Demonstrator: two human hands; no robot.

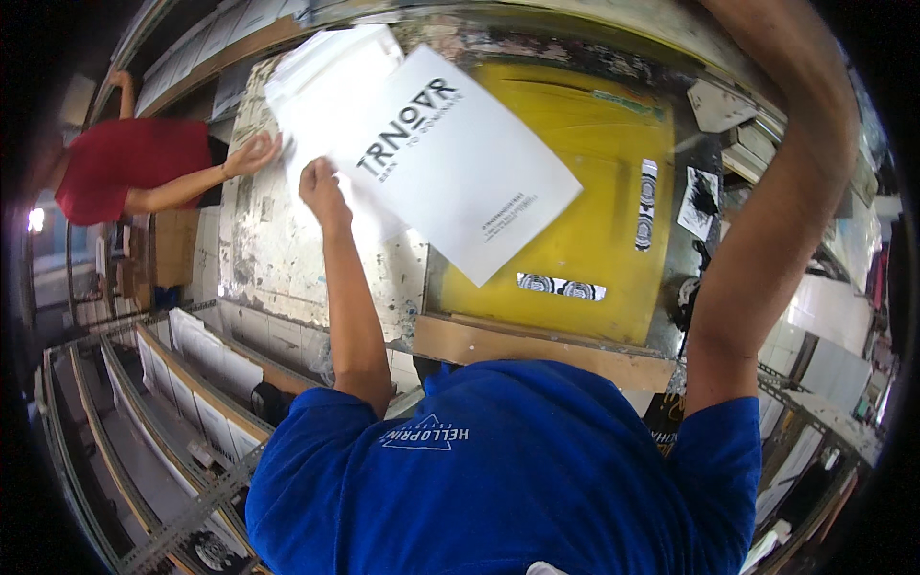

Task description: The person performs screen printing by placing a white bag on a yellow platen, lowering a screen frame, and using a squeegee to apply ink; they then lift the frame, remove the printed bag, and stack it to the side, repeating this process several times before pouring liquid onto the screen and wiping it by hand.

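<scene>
White rectangular sheet [470, 177], black-lettered, printed side up, unfolded, slanted, partly over a yellow panel [613, 172]

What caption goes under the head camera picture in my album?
A left hand holds a printed white sheet over a yellow panel, with a person in red nearby.

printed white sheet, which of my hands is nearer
Left. The left hand is at the left side of the sheet; the right hand is out of view, the right arm cut off above, to the sheet's right.
</scene>
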